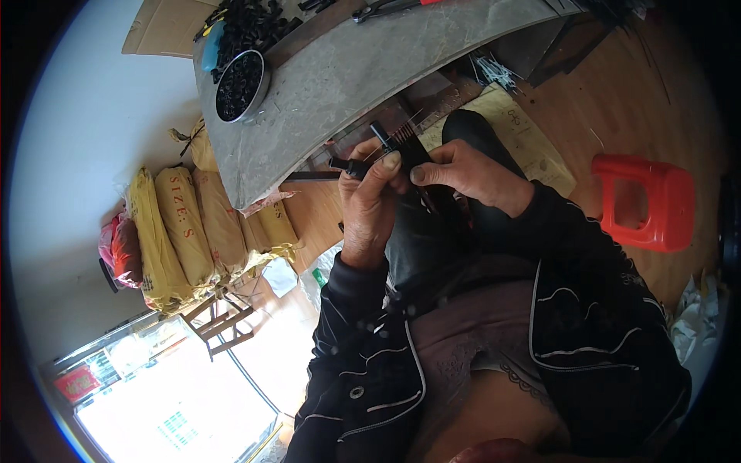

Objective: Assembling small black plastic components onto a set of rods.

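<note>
Over my lap, in front of the table edge, my two hands work close together. My left hand (pixel 369 202) is closed, its thumb pressed on a black plastic part (pixel 352 167) with stubby cylindrical ends. Another black cylindrical end (pixel 380 134) sticks up beyond the thumb. My right hand (pixel 472 176) pinches a dark bundle with thin comb-like rods (pixel 411 143), its thumb lying across the near end. The two pieces touch or nearly touch; I cannot tell whether they are joined. My fingers hide the undersides.
On the grey table (pixel 332 85) stand a metal bowl (pixel 264 83) of small black parts, a heap of black pieces (pixel 255 27) and pliers (pixel 390 9). Thin white sticks (pixel 494 71) lie beyond my knee. A red stool (pixel 644 202) stands right; yellow sacks (pixel 185 224) line the left.
</note>
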Tool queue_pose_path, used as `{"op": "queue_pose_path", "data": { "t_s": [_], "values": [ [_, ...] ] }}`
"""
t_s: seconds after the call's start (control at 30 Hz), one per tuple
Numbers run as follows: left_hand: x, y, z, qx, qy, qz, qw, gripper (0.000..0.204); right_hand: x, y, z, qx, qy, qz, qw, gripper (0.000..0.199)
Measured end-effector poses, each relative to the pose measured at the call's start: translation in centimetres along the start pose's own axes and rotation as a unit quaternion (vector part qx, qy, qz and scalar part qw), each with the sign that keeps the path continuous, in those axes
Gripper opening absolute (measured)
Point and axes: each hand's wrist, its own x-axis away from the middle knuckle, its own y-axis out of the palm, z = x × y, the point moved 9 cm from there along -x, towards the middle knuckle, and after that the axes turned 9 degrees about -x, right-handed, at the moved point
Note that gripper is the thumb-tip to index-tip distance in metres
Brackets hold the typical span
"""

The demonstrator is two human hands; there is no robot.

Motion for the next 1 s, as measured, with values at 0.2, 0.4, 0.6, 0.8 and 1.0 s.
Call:
{"op": "queue_pose_path", "data": {
  "t_s": [0.2, 0.4, 0.6, 0.8, 1.0],
  "values": [
    [0.8, -0.1, 0.7, -0.095, 0.042, 0.067, 0.992, 0.028, 0.4, 0.6, -0.6, 0.005, -0.011, 0.004, 1.000, 0.036],
    [0.9, 0.6, 0.4, 0.015, 0.029, -0.002, 0.999, 0.027, 0.3, 1.3, 1.8, -0.126, 0.077, -0.072, 0.986, 0.045],
    [2.1, 0.0, 1.9, -0.134, 0.056, 0.078, 0.986, 0.021, 0.6, 1.3, 0.6, -0.021, -0.003, -0.035, 0.999, 0.036],
    [2.3, -0.5, 2.6, -0.202, 0.061, 0.144, 0.967, 0.018, 1.1, 3.3, -3.5, -0.065, -0.181, -0.010, 0.981, 0.035],
    [2.0, -1.6, 4.3, -0.225, 0.097, 0.166, 0.955, 0.037, 1.4, 3.8, -3.2, -0.081, -0.124, 0.021, 0.989, 0.033]
  ]
}}
